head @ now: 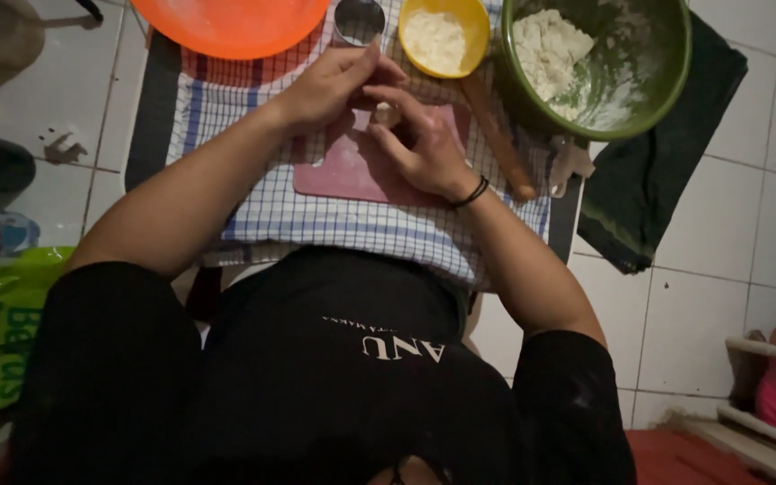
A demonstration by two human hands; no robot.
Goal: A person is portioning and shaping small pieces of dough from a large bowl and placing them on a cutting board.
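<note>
- Head view looks straight down on a small pink board (352,171) lying on a checked cloth (316,220) over a white tiled floor (720,224).
- Left hand (330,85) and right hand (424,144) meet at the far edge of the board, fingertips curled in and nearly touching.
- Between the fingertips sits a small pale piece of dough (384,111); both hands seem to pinch it, though the fingers hide most of it, so its long axis cannot be told.
- The piece lies just ahead of the right hand and beside the left, about equally near to both.
- Beyond the hands: an orange bowl (231,25), a metal cup (358,20), a yellow bowl (437,36) of flour.
- To the right, a green bowl (599,63) holds more dough; a wooden rolling pin (496,135) lies slanted beside the right wrist.
</note>
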